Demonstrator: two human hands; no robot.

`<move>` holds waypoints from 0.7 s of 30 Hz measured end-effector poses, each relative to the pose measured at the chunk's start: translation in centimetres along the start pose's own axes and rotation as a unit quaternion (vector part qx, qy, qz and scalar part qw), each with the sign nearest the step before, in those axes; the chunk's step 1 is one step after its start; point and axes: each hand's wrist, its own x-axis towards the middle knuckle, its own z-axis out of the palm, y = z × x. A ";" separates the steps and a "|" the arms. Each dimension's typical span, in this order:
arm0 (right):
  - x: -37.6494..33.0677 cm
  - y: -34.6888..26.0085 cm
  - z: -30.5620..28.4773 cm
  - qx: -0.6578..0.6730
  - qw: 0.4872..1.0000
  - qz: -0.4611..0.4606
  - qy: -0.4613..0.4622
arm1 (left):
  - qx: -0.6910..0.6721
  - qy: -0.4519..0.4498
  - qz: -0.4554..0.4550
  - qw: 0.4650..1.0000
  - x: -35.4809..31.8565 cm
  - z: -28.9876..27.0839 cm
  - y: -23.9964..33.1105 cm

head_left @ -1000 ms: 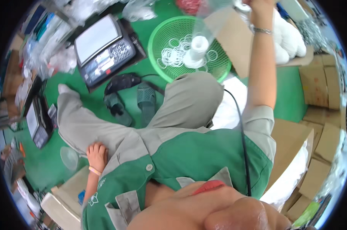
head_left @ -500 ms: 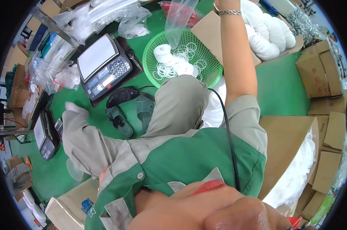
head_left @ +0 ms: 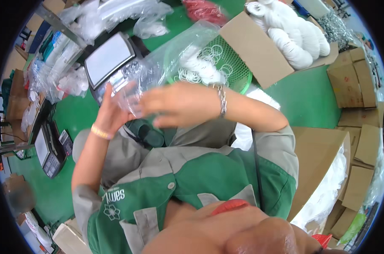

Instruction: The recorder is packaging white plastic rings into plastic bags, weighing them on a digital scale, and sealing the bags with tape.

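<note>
I report one view, the head camera, worn at the left of a side-by-side pair on my head. It looks steeply down over my own front. The lens is a wide fisheye: a dark round border closes the view, and the stacked cardboard boxes (head_left: 350, 84) bow toward the rim. My face (head_left: 259, 233) fills the lower edge at very close range, with my green and grey shirt (head_left: 217, 173) next. My left hand (head_left: 115, 108) and right hand (head_left: 179, 103) sit farther out, above mid-frame; the green floor (head_left: 304, 101) lies farthest below.

Shirt (head_left: 213, 169) bears white lettering (head_left: 116, 195); also a flower emblem (head_left: 112, 212).
</note>
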 end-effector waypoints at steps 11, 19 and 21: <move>-4.9 5.2 2.3 0.167 0.968 0.122 -0.141 | 0.469 0.056 -0.009 0.881 3.7 -7.1 3.4; -9.8 13.5 -2.1 0.048 0.945 0.323 0.009 | 0.527 -0.008 -0.039 0.849 4.8 -7.6 2.4; -12.3 18.5 -3.3 -0.022 0.917 0.386 0.095 | 0.531 -0.042 -0.031 0.846 5.1 -7.3 2.0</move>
